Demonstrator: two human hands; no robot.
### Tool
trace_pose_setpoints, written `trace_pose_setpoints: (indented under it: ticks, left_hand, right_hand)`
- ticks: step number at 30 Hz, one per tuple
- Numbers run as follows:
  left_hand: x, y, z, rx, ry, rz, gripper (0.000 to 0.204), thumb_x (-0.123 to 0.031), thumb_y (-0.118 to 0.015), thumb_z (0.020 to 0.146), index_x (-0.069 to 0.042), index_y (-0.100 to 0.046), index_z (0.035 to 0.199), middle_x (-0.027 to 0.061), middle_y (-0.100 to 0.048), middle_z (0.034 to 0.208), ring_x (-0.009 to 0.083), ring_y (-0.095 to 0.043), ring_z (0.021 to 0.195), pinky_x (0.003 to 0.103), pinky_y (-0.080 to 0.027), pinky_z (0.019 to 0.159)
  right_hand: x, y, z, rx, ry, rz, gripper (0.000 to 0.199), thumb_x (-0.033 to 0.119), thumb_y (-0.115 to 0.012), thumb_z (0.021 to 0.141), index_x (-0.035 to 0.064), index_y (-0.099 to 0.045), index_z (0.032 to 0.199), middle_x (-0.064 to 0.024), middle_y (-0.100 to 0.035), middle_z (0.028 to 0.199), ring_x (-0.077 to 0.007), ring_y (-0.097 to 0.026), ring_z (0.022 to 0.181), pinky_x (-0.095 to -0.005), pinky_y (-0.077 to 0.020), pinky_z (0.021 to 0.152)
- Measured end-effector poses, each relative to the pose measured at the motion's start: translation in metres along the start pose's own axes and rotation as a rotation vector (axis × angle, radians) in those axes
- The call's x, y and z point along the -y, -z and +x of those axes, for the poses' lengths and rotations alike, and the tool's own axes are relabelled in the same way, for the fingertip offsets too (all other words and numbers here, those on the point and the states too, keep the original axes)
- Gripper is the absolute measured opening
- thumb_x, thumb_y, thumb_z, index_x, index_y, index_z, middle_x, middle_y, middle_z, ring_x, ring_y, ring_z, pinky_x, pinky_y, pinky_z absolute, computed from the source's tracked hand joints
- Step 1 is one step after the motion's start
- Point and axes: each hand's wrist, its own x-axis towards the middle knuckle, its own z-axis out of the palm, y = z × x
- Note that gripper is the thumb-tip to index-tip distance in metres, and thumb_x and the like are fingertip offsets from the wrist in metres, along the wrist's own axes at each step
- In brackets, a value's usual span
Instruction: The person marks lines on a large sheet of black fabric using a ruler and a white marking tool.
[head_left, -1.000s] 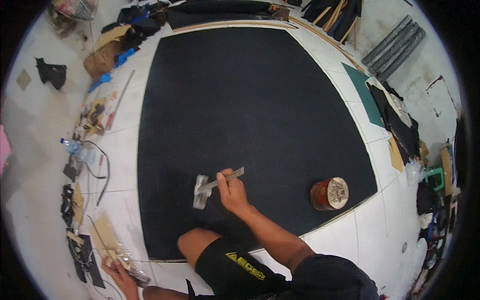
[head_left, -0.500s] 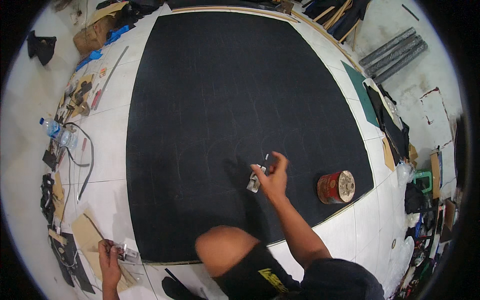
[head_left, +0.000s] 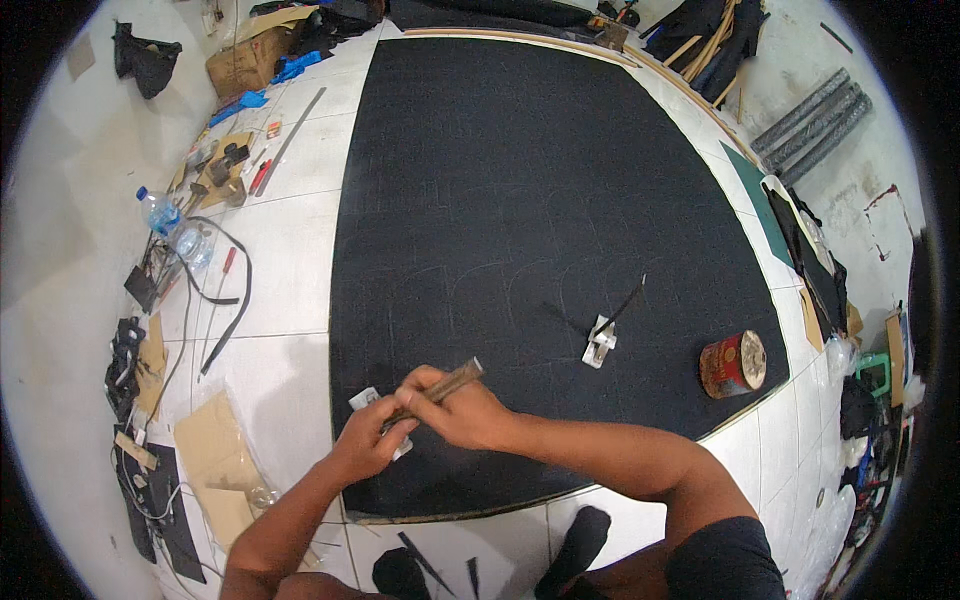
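Seen from my remote feed: over the near edge of a large black sheet (head_left: 520, 180) spread on white floor tiles (head_left: 285, 280), my right hand (head_left: 465, 412) closes around a slim brownish stick-like tool (head_left: 445, 382), its tip angled toward 2 o'clock. My left hand (head_left: 368, 442), meeting it from 8 o'clock, pinches a small white piece (head_left: 366, 398) against the tool. A small pale metal piece (head_left: 598, 343) with thin black strips lies on the sheet at 2 o'clock of the hands, well apart. Farther right stands a red can (head_left: 733, 364). A plastic bottle (head_left: 160, 212) lies at 10 o'clock.
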Motion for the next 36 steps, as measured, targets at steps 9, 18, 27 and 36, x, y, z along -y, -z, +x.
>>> trace_pose_setpoints:
  ticks: [9, 18, 27, 36]
  left_hand:
    - [0.137, -0.014, -0.085, -0.58, 0.687, 0.098, 0.068, -0.036, -0.075, 0.078, 0.005, -0.052, 0.126, 0.028, -0.053, 0.122, 0.0416, -0.051, 0.116, 0.046, -0.041, 0.101]
    - [0.136, -0.032, -0.082, -0.357, 0.828, 0.132, 0.083, -0.041, -0.079, 0.072, 0.007, -0.045, 0.13, 0.0299, -0.049, 0.127, 0.0445, -0.047, 0.122, 0.048, -0.042, 0.103]
    - [0.152, -0.031, -0.093, -0.513, 0.802, 0.081, 0.081, -0.033, -0.083, 0.069, 0.008, -0.045, 0.126, 0.0293, -0.048, 0.123, 0.0428, -0.046, 0.119, 0.047, -0.039, 0.102]
    - [0.146, -0.03, -0.088, -0.481, 0.76, 0.152, 0.075, -0.035, -0.084, 0.069, 0.009, -0.048, 0.118, 0.0287, -0.056, 0.113, 0.0445, -0.056, 0.107, 0.048, -0.047, 0.091]
  right_hand:
    - [-0.003, -0.033, 0.01, -0.35, -0.396, -0.543, 0.03, 0.035, -0.048, 0.099, 0.0051, -0.055, 0.099, -0.0224, -0.067, 0.086, -0.0438, -0.066, 0.082, -0.0505, -0.0502, 0.073]
    - [-0.087, -0.057, -0.004, -0.634, -0.497, -0.732, 0.044, 0.039, -0.067, 0.088, 0.005, -0.062, 0.116, -0.0208, -0.06, 0.112, -0.039, -0.058, 0.11, -0.0481, -0.0479, 0.087]
    - [-0.078, -0.118, 0.043, -0.458, -0.423, -0.559, 0.041, 0.029, -0.071, 0.074, -0.005, -0.065, 0.097, -0.0273, -0.061, 0.108, -0.0413, -0.061, 0.101, -0.0499, -0.0483, 0.087]
    - [-0.057, -0.201, 0.136, -0.446, -0.329, -0.155, 0.033, 0.026, -0.074, 0.07, 0.0021, -0.058, 0.087, -0.0225, -0.055, 0.1, -0.0379, -0.056, 0.092, -0.0463, -0.0464, 0.082]
